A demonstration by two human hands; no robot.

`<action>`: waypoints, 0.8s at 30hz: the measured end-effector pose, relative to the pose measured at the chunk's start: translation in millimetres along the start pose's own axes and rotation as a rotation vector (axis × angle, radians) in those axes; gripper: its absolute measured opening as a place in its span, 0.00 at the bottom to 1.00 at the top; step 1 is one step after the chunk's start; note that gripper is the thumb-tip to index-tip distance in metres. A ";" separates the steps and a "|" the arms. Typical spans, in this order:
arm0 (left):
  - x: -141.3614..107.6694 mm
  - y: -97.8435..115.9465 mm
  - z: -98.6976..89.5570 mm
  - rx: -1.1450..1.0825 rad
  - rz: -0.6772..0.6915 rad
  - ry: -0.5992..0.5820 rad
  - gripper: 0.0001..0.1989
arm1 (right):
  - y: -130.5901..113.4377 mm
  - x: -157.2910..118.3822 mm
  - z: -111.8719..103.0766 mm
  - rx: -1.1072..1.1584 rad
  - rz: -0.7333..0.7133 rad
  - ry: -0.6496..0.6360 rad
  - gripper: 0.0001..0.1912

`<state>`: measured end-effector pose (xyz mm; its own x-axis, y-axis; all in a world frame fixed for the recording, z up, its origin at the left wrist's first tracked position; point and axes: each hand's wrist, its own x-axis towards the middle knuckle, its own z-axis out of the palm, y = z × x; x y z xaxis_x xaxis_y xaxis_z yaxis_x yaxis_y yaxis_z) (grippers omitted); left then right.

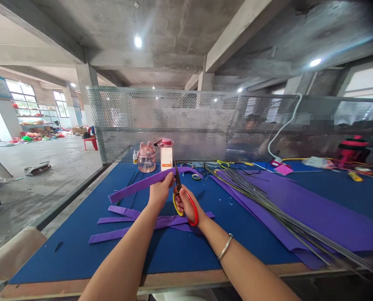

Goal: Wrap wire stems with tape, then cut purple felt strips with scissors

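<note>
My left hand (161,191) pinches a long purple strip (133,187) near its middle, holding it above the blue tabletop. In my right hand (185,204) is a pair of scissors (193,209) with one red and one yellow handle loop. Their dark blades point up and away, right beside the left fingertips and against the strip; whether the strip lies between them I cannot tell. Several more purple strips (109,237) lie overlapping on the table under my forearms, partly hidden by them.
Large purple sheets (299,200) with a bundle of thin grey-green rods (277,211) cover the table's right side. A pink clear bottle (146,158), a white box (167,159) and a roll of tape (196,177) stand or lie toward the back. Behind them rises a perforated metal screen (174,117).
</note>
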<state>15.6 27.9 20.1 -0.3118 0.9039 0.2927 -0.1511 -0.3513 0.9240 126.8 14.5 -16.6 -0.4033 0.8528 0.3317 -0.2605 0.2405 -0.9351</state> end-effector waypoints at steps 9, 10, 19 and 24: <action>3.3 -4.8 -0.7 -0.031 0.000 0.013 0.16 | -7.3 -2.7 6.5 -0.032 0.035 0.079 0.28; 3.4 -4.7 -0.9 -0.035 0.000 0.014 0.16 | -7.1 -2.6 6.8 -0.039 0.031 0.089 0.28; 1.8 -0.9 -1.0 -0.078 -0.014 0.017 0.18 | -1.0 -0.4 4.5 -0.105 -0.001 0.097 0.25; 3.7 -5.1 -1.9 -0.071 -0.017 0.009 0.17 | -1.5 0.4 2.9 -0.090 0.015 0.097 0.25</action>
<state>13.4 32.5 15.9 -0.3166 0.9078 0.2752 -0.2224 -0.3531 0.9088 124.4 13.1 -14.7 -0.3182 0.8966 0.3080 -0.1739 0.2641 -0.9487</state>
